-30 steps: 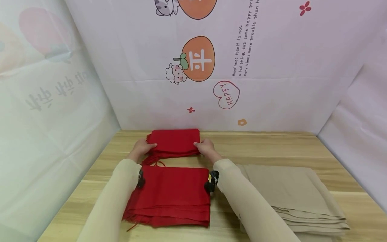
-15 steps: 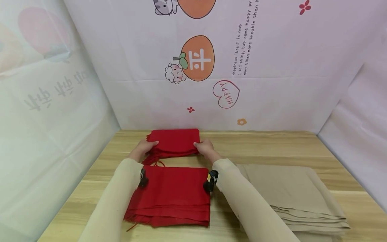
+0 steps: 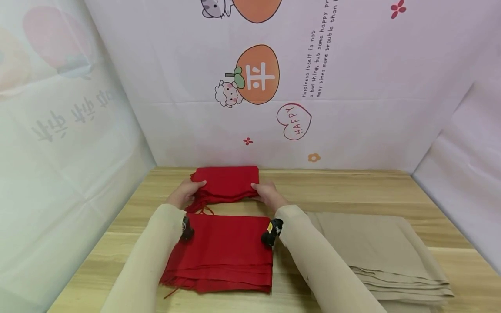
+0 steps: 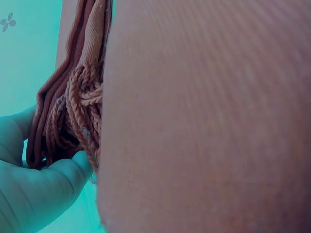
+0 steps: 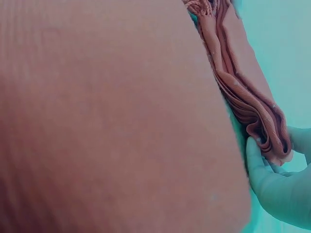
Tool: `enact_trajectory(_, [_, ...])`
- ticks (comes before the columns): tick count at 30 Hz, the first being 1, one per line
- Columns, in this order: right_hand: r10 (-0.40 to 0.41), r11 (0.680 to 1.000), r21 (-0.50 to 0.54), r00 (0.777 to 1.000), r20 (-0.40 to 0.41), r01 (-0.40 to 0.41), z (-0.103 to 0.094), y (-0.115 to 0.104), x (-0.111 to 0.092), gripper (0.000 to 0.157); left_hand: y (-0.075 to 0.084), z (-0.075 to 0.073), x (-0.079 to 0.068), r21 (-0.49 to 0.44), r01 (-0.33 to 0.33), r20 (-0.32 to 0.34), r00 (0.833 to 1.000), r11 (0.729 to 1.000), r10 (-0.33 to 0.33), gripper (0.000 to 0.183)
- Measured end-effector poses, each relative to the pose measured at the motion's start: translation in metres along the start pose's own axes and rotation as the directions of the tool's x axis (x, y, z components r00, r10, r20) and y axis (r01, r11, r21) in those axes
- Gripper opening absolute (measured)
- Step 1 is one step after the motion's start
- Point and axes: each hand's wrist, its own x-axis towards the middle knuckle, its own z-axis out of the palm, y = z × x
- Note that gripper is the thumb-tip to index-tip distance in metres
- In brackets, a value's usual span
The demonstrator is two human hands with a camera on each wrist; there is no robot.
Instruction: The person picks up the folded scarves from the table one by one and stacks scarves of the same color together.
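Observation:
A folded red scarf (image 3: 226, 180) with tassels lies at the back of the table in the head view. My left hand (image 3: 185, 193) grips its left, fringed end, thumb on top. At the opposite end, my right hand (image 3: 268, 194) holds the right edge the same way. The left wrist view shows twisted tassels (image 4: 82, 109) and layered folds between thumb and fingers. In the right wrist view, the stacked folds (image 5: 252, 104) sit between the right thumb and fingers. Nearer me, under my wrists, lies a second folded red fringed cloth (image 3: 227, 243); it fills much of both wrist views.
A folded beige cloth (image 3: 372, 243) lies to the right, partly behind my right sleeve. The wood-grain table (image 3: 344, 187) meets a white printed backdrop (image 3: 176, 130) just behind the scarf, and pale sheets hang on both sides.
My left hand has shifted slightly inward and forward on the scarf's end, its thumb lying a little farther over the top. My right hand and the cloths have hardly moved.

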Motion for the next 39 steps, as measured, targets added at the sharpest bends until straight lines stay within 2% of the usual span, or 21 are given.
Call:
enact_trajectory(4, [0.007,1.000,0.022,1.000,-0.015,-0.006,0.0018,0.0002,0.0006,0.045,0.0005,0.0001,0.0002,-0.004,0.021,-0.004,1.000,1.000,-0.021,0.055])
enact_trajectory(9, [0.010,0.999,0.030,0.999,-0.034,-0.009,0.0023,0.0008,0.0026,0.044,0.0033,0.0010,-0.0007,-0.038,0.061,0.023,0.998,0.997,-0.060,0.058])
enact_trajectory(12, [0.019,0.999,0.049,0.999,-0.039,-0.017,0.0020,0.0015,0.0047,0.044,0.0042,0.0015,-0.0002,-0.075,0.068,0.029,0.997,0.995,-0.066,0.058])
enact_trajectory(21, [0.052,0.993,0.112,0.998,-0.026,-0.048,0.0034,-0.0009,0.0056,0.049,0.0022,-0.0008,0.0011,-0.093,0.082,0.013,0.997,0.992,-0.081,0.055])
enact_trajectory(25, [0.056,0.992,0.118,0.998,-0.031,-0.052,0.0040,-0.0021,0.0046,0.048,0.0031,-0.0014,0.0005,-0.097,0.084,-0.007,0.996,0.992,-0.085,0.052])
enact_trajectory(31, [0.059,0.994,0.099,0.997,-0.040,-0.055,0.0038,-0.0042,0.0021,0.049,0.0046,-0.0026,0.0009,-0.098,0.050,-0.039,0.998,0.994,-0.054,0.048])
enact_trajectory(39, [0.028,0.998,0.054,0.998,-0.050,-0.026,0.0058,-0.0064,0.0007,0.044,0.0088,-0.0051,-0.0025,-0.038,0.037,-0.106,0.994,0.999,-0.041,0.034])
